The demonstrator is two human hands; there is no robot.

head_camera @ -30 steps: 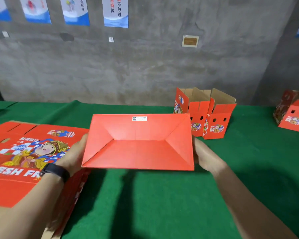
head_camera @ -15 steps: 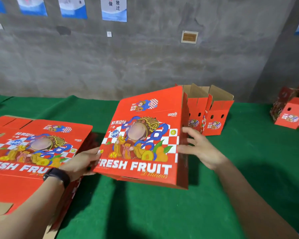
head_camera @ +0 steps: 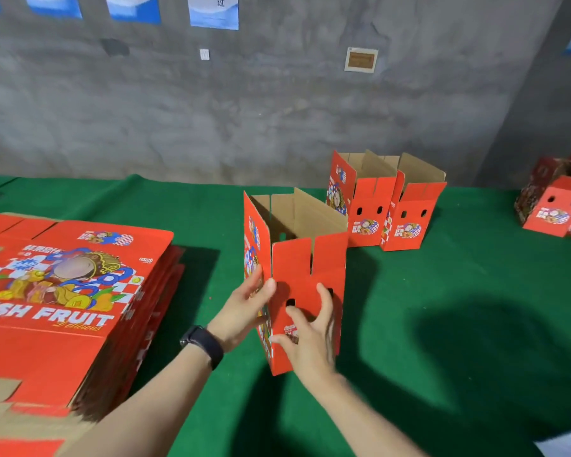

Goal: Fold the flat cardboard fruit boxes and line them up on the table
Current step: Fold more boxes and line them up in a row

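The upright box [head_camera: 307,258] stands on its base on the green cloth-covered surface [head_camera: 459,308], between the stack of flat boxes [head_camera: 66,291] at the left and the two folded boxes [head_camera: 365,209] nearer the wall, apart from both. It is steadied by both hands, neither curled round anything. The left hand [head_camera: 244,311] is laid with straight fingers along the printed side and its thumb at the front corner. The right hand [head_camera: 310,341] is spread flat against the red end panel, fingertips beside the finger holes [head_camera: 290,302]. The box is judged to be light and hollow. It is made of corrugated board, glossy red print outside and plain brown inside. The panels may be expected to be stiff across their faces but to give at the creases, and the open top flaps to bend easily. A hold low on two opposite walls, or through the holes, is thought soundest. The printed skin could prove slippery, and squeezing near the rim is best avoided, since the walls could be bowed inward.
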